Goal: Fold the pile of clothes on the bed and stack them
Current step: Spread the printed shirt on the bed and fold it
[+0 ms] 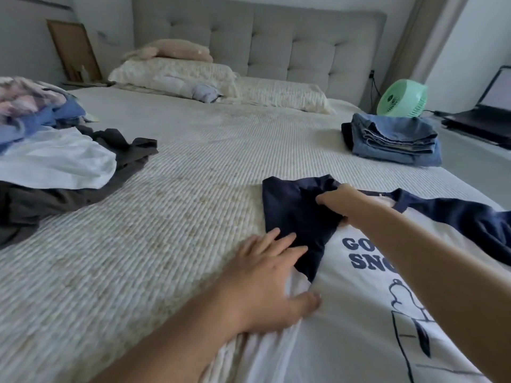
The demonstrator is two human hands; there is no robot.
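Bed (177, 189) with cream ribbed bedspread fills the view, grey tufted headboard (276, 42) at far end. Far side: two cream pillows (177, 74) side by side against the headboard, a pinkish cushion (177, 52) on the left one. Left edge: unfolded clothes pile (41, 139), white, blue, patterned and dark grey pieces overlapping. Far right: folded jeans stack (395, 139), a dark item at its left side, near the bed edge. Near right: white T-shirt (345, 313) with navy sleeves and navy print, spread flat face up. Left hand (265, 283) rests flat on the shirt's left edge, right hand (340, 200) pinches the navy sleeve.
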